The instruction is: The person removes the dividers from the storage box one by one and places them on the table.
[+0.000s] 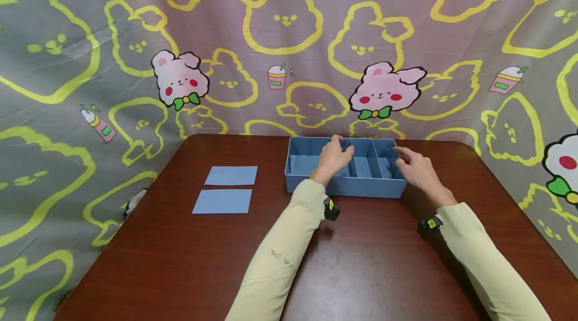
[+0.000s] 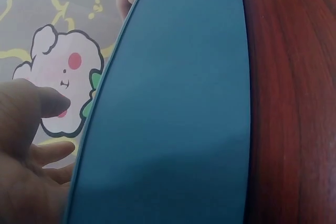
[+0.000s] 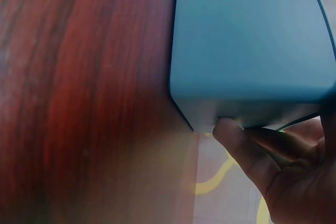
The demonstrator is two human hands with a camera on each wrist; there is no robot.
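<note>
A blue open-topped box (image 1: pixel 366 187) with upright dividers stands lengthwise at the back of the table. My left hand (image 1: pixel 333 158) hovers over its middle compartments, thumb and fingers loosely spread, with nothing visible between them. In the left wrist view, that hand (image 2: pixel 26 150) is beyond the rim of the box's long front wall (image 2: pixel 173 87). At the right end of the box is my right hand (image 1: pixel 420 170), fingers by the rim. Its thumb (image 3: pixel 231 132) appears to touch the outside of the end wall in the right wrist view; the other fingers are partly hidden.
Two flat blue rectangular panels, a far one (image 1: pixel 231 175) and a near one (image 1: pixel 222 201), lie to the left of the box on the brown table (image 1: pixel 361 261). A patterned curtain (image 1: pixel 298 70) hangs right behind the table and along both sides.
</note>
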